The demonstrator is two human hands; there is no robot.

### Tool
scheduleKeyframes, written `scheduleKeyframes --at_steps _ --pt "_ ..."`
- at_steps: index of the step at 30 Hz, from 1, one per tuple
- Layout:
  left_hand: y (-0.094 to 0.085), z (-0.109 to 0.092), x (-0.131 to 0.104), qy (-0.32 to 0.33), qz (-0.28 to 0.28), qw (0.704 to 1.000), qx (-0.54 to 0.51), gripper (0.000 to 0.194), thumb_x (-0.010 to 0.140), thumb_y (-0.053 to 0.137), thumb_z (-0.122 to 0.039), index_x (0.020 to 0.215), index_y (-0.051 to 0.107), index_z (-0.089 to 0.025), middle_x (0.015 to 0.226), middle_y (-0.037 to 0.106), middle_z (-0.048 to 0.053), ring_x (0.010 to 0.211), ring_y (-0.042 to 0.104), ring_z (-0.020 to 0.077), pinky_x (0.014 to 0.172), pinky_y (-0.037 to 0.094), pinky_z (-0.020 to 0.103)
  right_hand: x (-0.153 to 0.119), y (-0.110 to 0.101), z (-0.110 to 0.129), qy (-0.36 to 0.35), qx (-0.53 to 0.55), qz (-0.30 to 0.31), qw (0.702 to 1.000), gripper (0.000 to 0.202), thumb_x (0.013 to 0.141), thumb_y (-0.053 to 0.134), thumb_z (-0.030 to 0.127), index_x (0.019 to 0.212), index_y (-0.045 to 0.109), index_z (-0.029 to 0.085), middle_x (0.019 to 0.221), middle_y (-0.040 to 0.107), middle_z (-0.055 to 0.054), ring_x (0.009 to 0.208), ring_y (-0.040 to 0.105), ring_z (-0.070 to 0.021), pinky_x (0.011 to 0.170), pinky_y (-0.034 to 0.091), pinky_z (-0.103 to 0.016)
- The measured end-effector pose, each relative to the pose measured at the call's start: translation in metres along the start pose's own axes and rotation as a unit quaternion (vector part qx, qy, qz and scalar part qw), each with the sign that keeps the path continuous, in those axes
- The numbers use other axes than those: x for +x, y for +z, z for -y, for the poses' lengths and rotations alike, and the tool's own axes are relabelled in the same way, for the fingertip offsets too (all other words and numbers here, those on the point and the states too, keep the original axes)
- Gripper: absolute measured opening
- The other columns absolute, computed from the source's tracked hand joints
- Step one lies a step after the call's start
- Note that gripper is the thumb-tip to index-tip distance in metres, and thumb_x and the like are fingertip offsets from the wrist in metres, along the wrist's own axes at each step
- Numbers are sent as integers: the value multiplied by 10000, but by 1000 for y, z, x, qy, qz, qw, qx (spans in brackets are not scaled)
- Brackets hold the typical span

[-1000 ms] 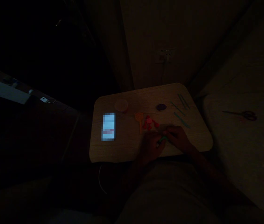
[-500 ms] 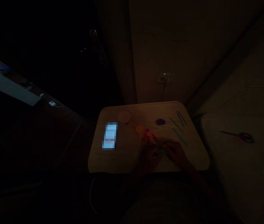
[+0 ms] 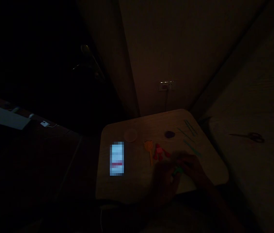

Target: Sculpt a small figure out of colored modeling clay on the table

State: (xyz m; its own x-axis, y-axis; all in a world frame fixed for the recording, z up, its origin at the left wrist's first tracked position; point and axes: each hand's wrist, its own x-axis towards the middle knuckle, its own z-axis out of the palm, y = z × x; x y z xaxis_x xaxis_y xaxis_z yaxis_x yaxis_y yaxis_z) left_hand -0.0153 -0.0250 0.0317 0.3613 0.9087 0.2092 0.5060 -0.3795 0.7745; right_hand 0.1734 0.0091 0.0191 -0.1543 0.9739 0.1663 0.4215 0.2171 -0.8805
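Note:
The scene is very dark. My left hand (image 3: 164, 176) and my right hand (image 3: 191, 165) are close together over the front right part of the small wooden table (image 3: 134, 181). Both have their fingers closed round a small green piece (image 3: 178, 170), which is partly hidden between them. Just beyond my hands lies a red and pink shaped figure (image 3: 159, 151). An orange tool with a wide head (image 3: 149, 147) is to its left. Farther back rests a dark purple lump (image 3: 169, 134). Thin teal sticks (image 3: 192, 148) are on the right of the table.
A lit phone (image 3: 117, 158) lies at the table's left, with a round pale container (image 3: 130, 135) behind it. Scissors (image 3: 250, 137) rest on a pale surface to the right. The wall has a socket (image 3: 167, 85) with a cable.
The view has shifted and tilted, so the table appears lower and turned. My hands still hold the green piece, which shows a little more between them.

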Motion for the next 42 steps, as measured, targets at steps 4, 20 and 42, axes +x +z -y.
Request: scheduleKeyframes --at_steps 4,20,42 --pt "5 3 0 -26 -6 1000 -11 195 983 577 -340 965 722 -211 964 729 86 928 659 244 897 570 455 1 1 4 -7 8 -1 1000 541 980 598 500 536 551 195 513 509 -1 513 470 -140 532 349 -287" --pt "15 18 -16 -148 -54 987 -5 288 958 618 -404 1127 745 -208 1159 751 112 1088 668 268 1035 529 431 -12 -1 0 -32 56 113 992 426 1033 466 425 710 646 215 654 664 -30 595 586 -169 580 434 -293" --pt "6 7 -4 -113 -47 991 -60 316 980 581 -447 1042 761 -195 1057 772 111 1000 692 250 963 551 400 -6 -4 5 -3 79 90 993 493 1032 472 514 641 543 222 587 562 -11 554 487 -154 544 364 -293"
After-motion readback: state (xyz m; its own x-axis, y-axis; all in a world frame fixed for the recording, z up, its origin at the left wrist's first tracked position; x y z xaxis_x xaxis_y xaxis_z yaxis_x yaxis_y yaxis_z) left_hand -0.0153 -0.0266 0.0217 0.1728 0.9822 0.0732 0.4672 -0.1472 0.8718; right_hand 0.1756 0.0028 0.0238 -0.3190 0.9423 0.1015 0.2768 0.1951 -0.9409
